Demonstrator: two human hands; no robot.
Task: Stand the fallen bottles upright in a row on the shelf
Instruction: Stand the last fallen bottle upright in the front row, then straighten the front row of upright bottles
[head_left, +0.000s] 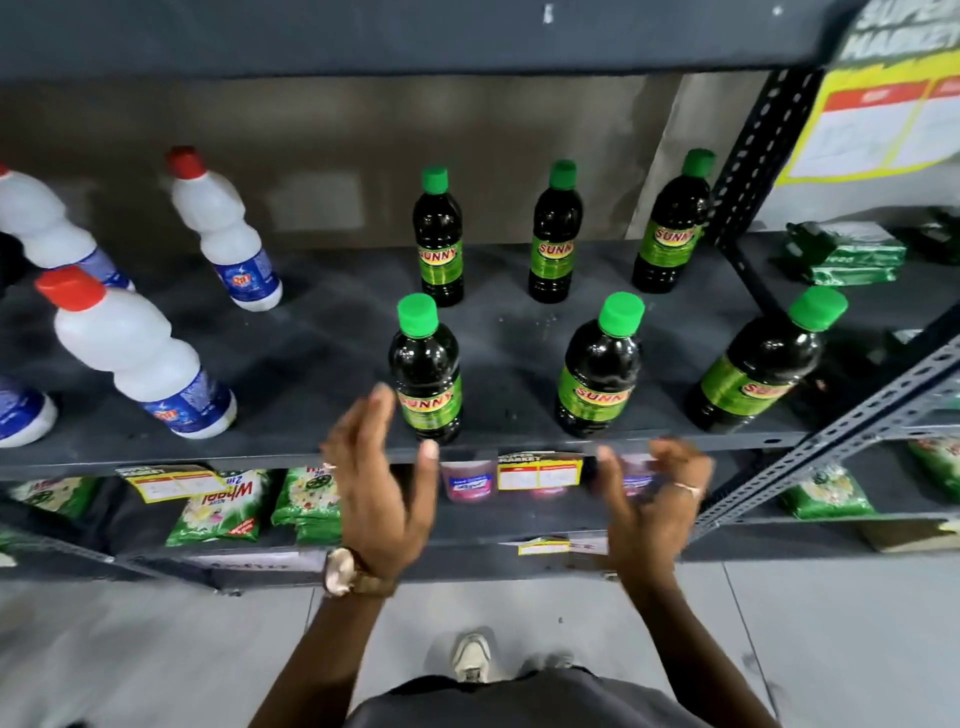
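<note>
Several dark bottles with green caps and green "Sunny" labels stand upright in two rows on the dark shelf (322, 332). The front row holds a left bottle (425, 369), a middle bottle (600, 366) and a right bottle (761, 364). Behind them stand three more, at the back left (438, 239), back middle (555, 234) and back right (672, 223). My left hand (382, 483) hovers open just in front of the front left bottle, touching nothing. My right hand (652, 499) is open below the shelf edge, blurred, holding nothing.
White bottles with red caps (137, 358) (223, 234) stand on the shelf's left part. Green detergent packs (223, 509) lie on the lower shelf. Price tags (540, 475) hang on the shelf edge. A perforated metal upright (753, 156) bounds the right side.
</note>
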